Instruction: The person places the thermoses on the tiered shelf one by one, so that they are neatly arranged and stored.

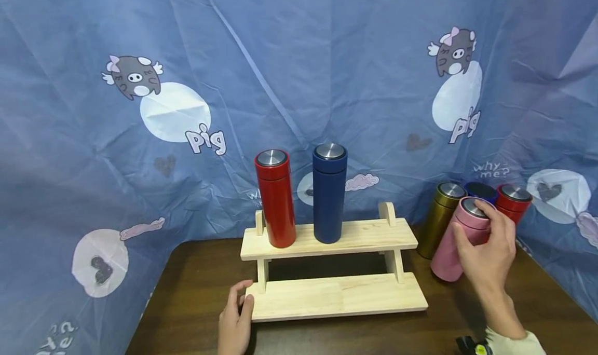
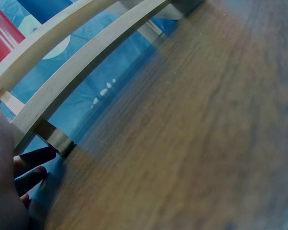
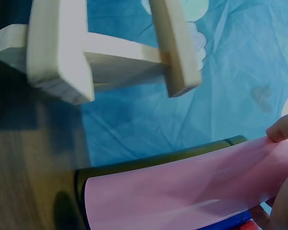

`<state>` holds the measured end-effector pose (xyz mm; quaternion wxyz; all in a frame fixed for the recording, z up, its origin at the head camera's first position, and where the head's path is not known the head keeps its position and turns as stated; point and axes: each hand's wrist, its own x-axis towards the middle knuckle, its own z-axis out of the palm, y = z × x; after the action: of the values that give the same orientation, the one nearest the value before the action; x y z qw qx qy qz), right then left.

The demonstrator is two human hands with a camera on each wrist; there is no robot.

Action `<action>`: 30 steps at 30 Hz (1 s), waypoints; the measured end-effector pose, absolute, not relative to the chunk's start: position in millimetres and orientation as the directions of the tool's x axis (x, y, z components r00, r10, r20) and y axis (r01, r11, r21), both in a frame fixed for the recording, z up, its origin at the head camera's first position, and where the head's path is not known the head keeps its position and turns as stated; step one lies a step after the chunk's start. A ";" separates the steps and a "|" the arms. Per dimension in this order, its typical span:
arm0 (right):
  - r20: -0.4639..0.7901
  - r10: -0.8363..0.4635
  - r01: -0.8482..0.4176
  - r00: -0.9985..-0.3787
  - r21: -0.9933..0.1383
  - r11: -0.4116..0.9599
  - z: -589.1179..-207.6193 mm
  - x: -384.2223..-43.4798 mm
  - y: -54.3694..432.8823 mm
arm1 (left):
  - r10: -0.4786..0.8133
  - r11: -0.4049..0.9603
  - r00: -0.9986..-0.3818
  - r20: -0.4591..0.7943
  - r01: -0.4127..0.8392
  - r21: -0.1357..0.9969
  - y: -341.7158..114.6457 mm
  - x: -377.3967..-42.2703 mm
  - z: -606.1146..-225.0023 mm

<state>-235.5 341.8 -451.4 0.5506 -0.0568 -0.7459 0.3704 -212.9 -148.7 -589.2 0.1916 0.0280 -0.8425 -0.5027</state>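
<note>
On the right, my right hand [image 1: 490, 246] grips a pink thermos [image 1: 450, 254] near its top, thumb on one side and fingers on the other. The pink thermos tilts slightly, and its side fills the lower part of the right wrist view. My left hand [image 1: 236, 313] holds the left end of a two-tier wooden rack [image 1: 336, 295], its fingers reaching around the lower board's end. In the left wrist view, fingertips [image 2: 33, 177] show beside the rack's foot. A red thermos [image 1: 275, 199] and a blue thermos [image 1: 329, 194] stand upright on the upper board.
Behind the pink thermos are a gold thermos [image 1: 434, 225], a dark blue thermos [image 1: 481, 190] and another red thermos [image 1: 514, 202], close together. The brown wooden table [image 1: 196, 287] backs onto a blue patterned cloth [image 1: 280, 59] that also runs along both sides.
</note>
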 end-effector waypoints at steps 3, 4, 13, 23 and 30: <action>0.792 0.469 -0.346 -0.391 -0.599 0.722 -445.7 -230.0 341.6 | -0.246 0.492 -0.922 0.300 0.148 0.858 -149.6 -214.6 -593.4; 0.795 0.459 -0.354 -0.397 -0.594 0.723 -443.6 -228.0 341.7 | -0.242 0.486 -0.921 0.304 0.156 0.860 -149.7 -214.5 -593.7; 0.813 0.432 -0.395 -0.389 -0.571 0.719 -420.1 -213.1 336.0 | -0.253 0.472 -0.912 0.324 0.176 0.864 -144.1 -210.0 -582.7; 0.844 0.393 -0.455 -0.364 -0.529 0.716 -386.2 -203.4 325.8 | -0.232 0.455 -0.947 0.222 0.095 0.885 -145.6 -206.7 -574.1; 0.833 0.401 -0.445 -0.383 -0.546 0.710 -358.3 -195.1 319.1 | -0.242 0.488 -0.932 0.271 0.124 0.864 -148.8 -215.1 -591.3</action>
<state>-195.1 319.1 -358.3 0.5554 0.0150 -0.7392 0.3806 -215.1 -148.8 -591.3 0.1815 0.0352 -0.8434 -0.5045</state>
